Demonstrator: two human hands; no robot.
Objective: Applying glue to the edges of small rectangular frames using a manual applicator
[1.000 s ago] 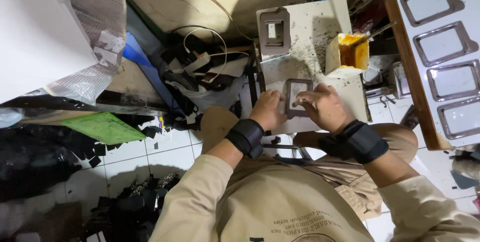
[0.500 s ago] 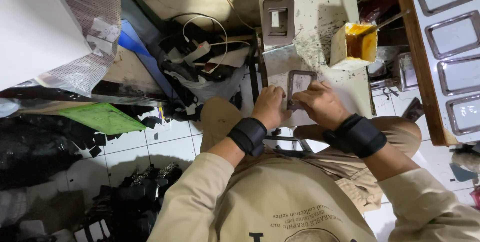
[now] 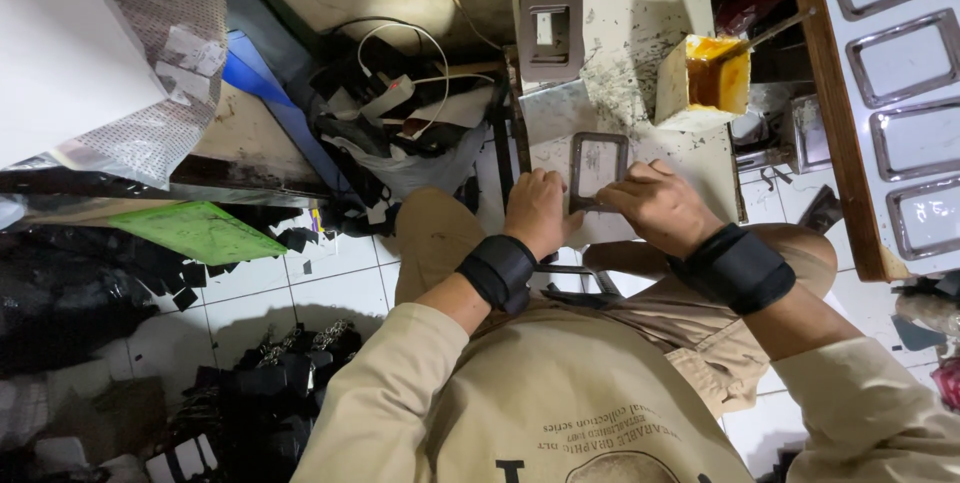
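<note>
A dark rectangular frame piece [image 3: 598,169] with an open window lies on a small speckled white work surface [image 3: 640,43] in front of me. My left hand [image 3: 538,211] presses on the frame's lower left edge. My right hand [image 3: 655,205] grips its lower right edge with fingers curled over it. Both wrists wear black bands. A second, similar frame piece [image 3: 549,30] rests at the far end of the surface. A white box of orange-yellow glue [image 3: 703,81] with a stick in it stands to the right.
A wooden-edged board [image 3: 838,123] at the right carries several finished frames [image 3: 900,58]. Tangled cables and black scraps [image 3: 400,123] fill the space left of the surface. A green sheet [image 3: 195,231] and black cut pieces [image 3: 250,393] lie on the white tiled floor.
The view has shifted slightly. Both hands stay on the frame piece, with small adjustments of the fingers along its lower edge.
</note>
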